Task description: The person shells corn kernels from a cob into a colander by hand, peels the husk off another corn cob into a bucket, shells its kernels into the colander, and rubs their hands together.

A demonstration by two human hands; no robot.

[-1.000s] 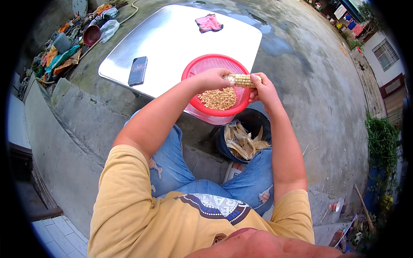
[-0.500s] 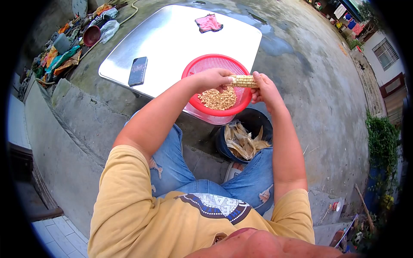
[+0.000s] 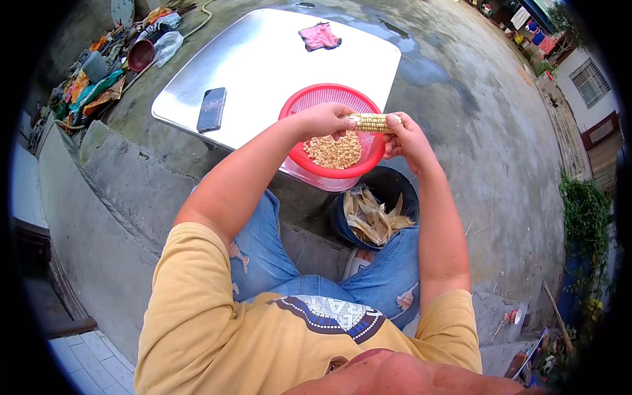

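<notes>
A pale yellow corn cob (image 3: 371, 123) is held level between both hands above a red plastic basket (image 3: 305, 99). My left hand (image 3: 326, 122) grips its left end, fingers closed round it. Its right end is in my right hand (image 3: 406, 139), with the thumb pressed on top. Some rows of kernels are on the cob; the parts under the fingers are hidden. Loose kernels (image 3: 334, 151) lie in the bottom of the basket, which sits at the near right edge of the metal table (image 3: 250, 59).
A phone (image 3: 211, 109) lies on the table's left side, and a pink cloth (image 3: 320, 36) near its far edge. Below the basket, a dark bucket (image 3: 408, 195) holds dry husks (image 3: 368, 218). Piled items and a hose (image 3: 197, 27) are at the upper left.
Compared with a second ago, the cob has shifted and turned slightly between my hands, and my fingers have moved a little along it. Both hands still grip it.
</notes>
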